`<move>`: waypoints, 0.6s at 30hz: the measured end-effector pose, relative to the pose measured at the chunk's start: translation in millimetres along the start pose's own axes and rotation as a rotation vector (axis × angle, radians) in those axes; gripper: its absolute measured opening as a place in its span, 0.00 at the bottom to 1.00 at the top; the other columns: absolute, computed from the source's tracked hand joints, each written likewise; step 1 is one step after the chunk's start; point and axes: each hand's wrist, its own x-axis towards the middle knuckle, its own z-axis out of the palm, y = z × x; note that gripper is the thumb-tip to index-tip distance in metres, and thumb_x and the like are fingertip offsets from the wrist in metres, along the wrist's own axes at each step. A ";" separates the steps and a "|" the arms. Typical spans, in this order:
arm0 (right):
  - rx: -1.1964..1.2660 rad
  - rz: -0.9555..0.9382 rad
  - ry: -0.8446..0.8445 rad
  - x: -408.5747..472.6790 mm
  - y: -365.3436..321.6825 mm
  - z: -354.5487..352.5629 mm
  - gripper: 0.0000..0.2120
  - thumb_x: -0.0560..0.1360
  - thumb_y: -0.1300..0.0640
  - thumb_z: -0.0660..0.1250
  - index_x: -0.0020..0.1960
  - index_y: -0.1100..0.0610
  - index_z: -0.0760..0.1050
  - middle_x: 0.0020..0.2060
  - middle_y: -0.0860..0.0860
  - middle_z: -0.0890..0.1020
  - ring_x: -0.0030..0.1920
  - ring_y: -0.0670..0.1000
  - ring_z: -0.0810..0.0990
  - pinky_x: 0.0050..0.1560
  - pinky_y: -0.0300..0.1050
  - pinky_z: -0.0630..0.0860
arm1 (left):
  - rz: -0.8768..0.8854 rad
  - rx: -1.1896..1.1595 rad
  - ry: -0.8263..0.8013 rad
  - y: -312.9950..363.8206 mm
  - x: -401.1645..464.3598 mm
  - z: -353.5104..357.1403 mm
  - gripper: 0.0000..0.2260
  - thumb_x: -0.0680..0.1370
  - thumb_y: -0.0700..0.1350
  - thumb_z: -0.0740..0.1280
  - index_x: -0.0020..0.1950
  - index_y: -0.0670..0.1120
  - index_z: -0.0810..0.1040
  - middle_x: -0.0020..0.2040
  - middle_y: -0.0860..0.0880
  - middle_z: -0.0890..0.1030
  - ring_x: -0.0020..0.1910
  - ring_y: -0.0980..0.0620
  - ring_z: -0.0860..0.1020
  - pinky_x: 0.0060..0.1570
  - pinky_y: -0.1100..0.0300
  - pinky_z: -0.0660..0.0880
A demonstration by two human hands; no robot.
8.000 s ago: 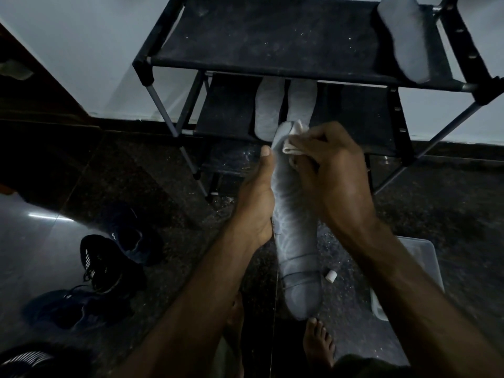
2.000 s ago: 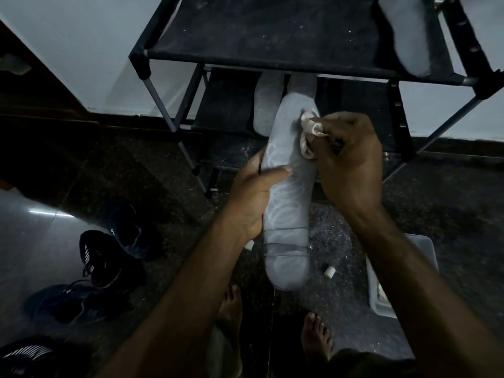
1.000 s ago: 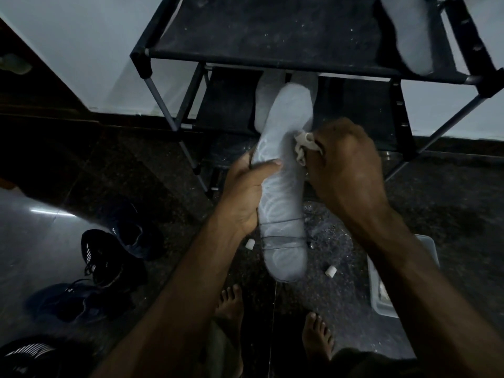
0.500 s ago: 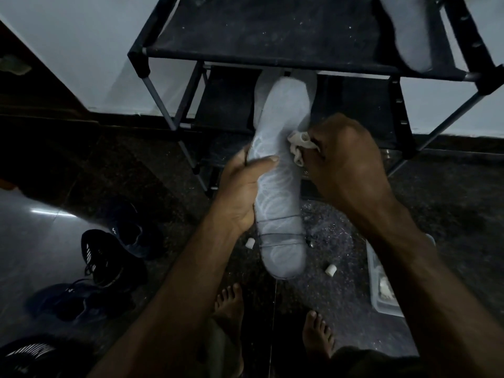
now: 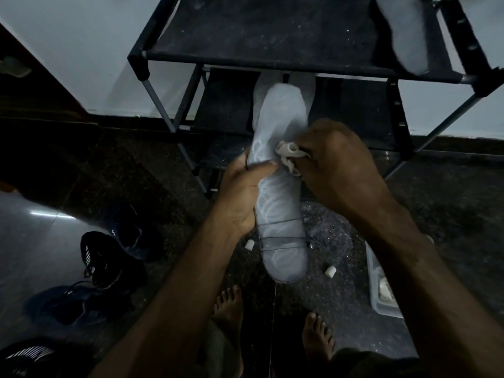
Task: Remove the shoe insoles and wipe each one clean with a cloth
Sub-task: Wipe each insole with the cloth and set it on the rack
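Observation:
A long grey insole (image 5: 281,197) with a pale swirl pattern stands upright in the air before the shoe rack. My left hand (image 5: 242,192) grips its left edge at mid-length, thumb across the front. My right hand (image 5: 338,165) holds a small crumpled white cloth (image 5: 289,156) pressed against the insole's right side. Two more grey insoles (image 5: 308,85) lie on the rack's middle shelf, mostly hidden behind the held one. Another insole (image 5: 403,34) rests on the top shelf at the right.
The black shoe rack (image 5: 272,58) stands against a white wall. Dark shoes (image 5: 106,257) lie on the floor at the left. A clear plastic tub (image 5: 384,304) sits at the right. Small white caps (image 5: 329,271) lie on the dark floor near my bare feet (image 5: 317,339).
My right hand has drawn the cloth down the insole from near its top to its middle. My left hand keeps its grip, and the insole has barely shifted.

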 end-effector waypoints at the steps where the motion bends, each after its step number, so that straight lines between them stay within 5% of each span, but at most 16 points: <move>1: 0.016 -0.002 0.018 0.2 -2.5 1.6 0.10 0.77 0.54 0.67 0.43 0.60 0.81 0.39 0.55 0.77 0.41 0.55 0.74 0.39 0.49 0.70 | -0.004 -0.010 -0.004 -0.5 -0.3 0.6 0.12 0.71 0.35 0.66 0.53 0.40 0.79 0.43 0.42 0.83 0.41 0.47 0.82 0.44 0.56 0.80; 6: -0.069 0.084 0.150 -0.6 7.2 5.3 0.09 0.77 0.56 0.66 0.43 0.60 0.80 0.41 0.58 0.77 0.42 0.58 0.74 0.39 0.49 0.70 | -0.027 0.026 0.003 0.5 -1.5 3.1 0.09 0.76 0.31 0.64 0.52 0.41 0.79 0.41 0.44 0.83 0.40 0.48 0.82 0.41 0.56 0.80; 11: -0.039 0.004 0.008 1.0 2.9 2.5 0.10 0.76 0.55 0.67 0.42 0.61 0.81 0.41 0.57 0.78 0.42 0.56 0.74 0.40 0.48 0.71 | -0.006 0.002 0.021 1.5 0.8 -2.3 0.12 0.71 0.34 0.66 0.55 0.38 0.78 0.44 0.42 0.83 0.42 0.46 0.82 0.43 0.56 0.80; 18: -0.043 0.060 0.124 -0.3 9.1 5.2 0.11 0.77 0.54 0.65 0.41 0.59 0.80 0.38 0.57 0.77 0.39 0.57 0.73 0.38 0.47 0.68 | -0.026 0.020 0.027 2.4 -1.7 3.7 0.09 0.76 0.30 0.63 0.51 0.41 0.79 0.41 0.44 0.83 0.39 0.48 0.82 0.42 0.57 0.80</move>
